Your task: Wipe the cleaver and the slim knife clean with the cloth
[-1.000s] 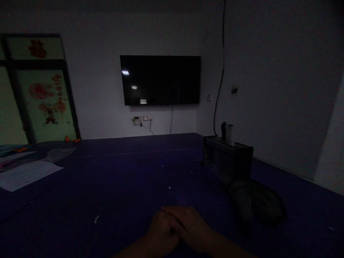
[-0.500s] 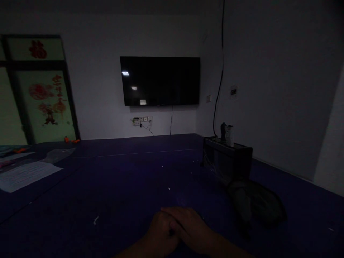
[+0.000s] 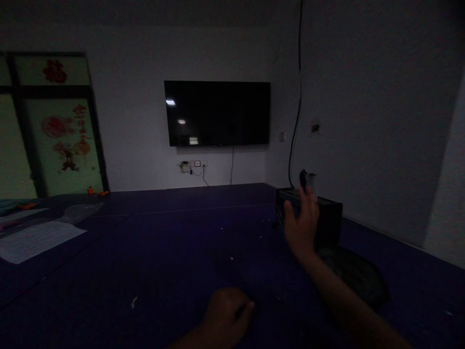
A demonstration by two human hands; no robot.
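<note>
My left hand rests low on the dark blue tabletop, its fingers curled in and the thumb alongside; nothing shows in it. Reaching forward on the right, my right hand has its thumb and fingers apart and holds nothing. It overlaps the front of a black box in view; whether it touches the box cannot be told. On the box stand a small dark upright object and a clear bottle-like object, partly hidden by my fingertips.
A dark, bag-like heap lies before the box. Printed paper and clear plastic lie at left, small orange items farther back. A black cable hangs behind the box. A television is on the wall.
My hands were clasped together at the bottom middle. My right hand has come away, moved forward and right to the box, and opened. My left hand stays low, still curled.
</note>
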